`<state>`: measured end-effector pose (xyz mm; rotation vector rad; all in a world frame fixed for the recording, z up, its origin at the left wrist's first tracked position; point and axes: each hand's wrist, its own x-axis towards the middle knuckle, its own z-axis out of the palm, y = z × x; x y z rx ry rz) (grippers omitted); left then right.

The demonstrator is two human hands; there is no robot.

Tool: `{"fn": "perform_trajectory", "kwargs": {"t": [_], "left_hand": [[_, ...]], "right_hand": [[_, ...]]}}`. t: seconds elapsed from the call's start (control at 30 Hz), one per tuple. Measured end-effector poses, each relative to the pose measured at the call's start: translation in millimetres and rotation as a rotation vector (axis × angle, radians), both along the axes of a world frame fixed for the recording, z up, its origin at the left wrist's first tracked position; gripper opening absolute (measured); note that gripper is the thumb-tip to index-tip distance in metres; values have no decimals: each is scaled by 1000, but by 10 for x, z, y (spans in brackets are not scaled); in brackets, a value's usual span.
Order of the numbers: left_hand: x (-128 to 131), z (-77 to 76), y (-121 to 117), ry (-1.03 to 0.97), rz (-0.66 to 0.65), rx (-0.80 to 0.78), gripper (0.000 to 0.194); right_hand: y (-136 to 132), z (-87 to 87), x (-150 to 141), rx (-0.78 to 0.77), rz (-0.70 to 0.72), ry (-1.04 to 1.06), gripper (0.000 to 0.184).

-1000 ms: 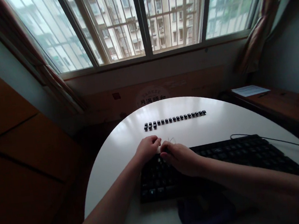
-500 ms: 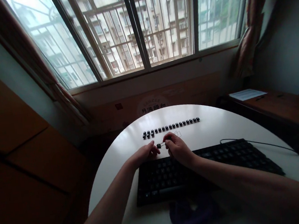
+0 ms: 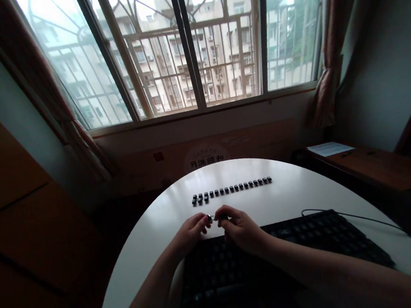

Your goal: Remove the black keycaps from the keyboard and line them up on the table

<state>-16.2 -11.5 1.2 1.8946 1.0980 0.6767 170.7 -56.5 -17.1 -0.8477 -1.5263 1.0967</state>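
My left hand [image 3: 192, 229] pinches a small black keycap [image 3: 210, 218] between thumb and fingertips, just above the near-left part of the white table. Facing it, my right hand [image 3: 238, 225] is closed around a wire keycap puller [image 3: 212, 218], whose thin metal end reaches to the keycap; whether it still grips the cap is too small to tell. Both hands are over the upper left edge of a black keyboard [image 3: 217, 265]. Beyond them a row of loose black keycaps [image 3: 241, 187] stretches across the table, with a short second row at its left end.
The round white table [image 3: 129, 270] has its curved edge on the left, far and right sides. From the keyboard a cable [image 3: 359, 216] runs off to the right. A wooden side table [image 3: 383, 169] with a paper sheet [image 3: 330, 148] stands at the right, below the window.
The view has tilted up, so the table sits lower. My left fingers, loosely beside the keycap before, have closed on it. The wire puller in my right hand is now less visible.
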Motion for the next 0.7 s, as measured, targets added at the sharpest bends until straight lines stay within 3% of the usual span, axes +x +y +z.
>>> {"fn": "perform_trajectory", "kwargs": {"t": [0.2, 0.43, 0.7], "left_hand": [[-4, -21, 56, 41, 18, 122, 38], [3, -71, 58, 39, 60, 242, 37], [-43, 0, 56, -32, 165, 211, 37]], "right_hand": [[-26, 5, -8, 84, 18, -6, 20], [-111, 82, 4, 303, -195, -175, 30], [-52, 39, 25, 317, -311, -100, 35]]}}
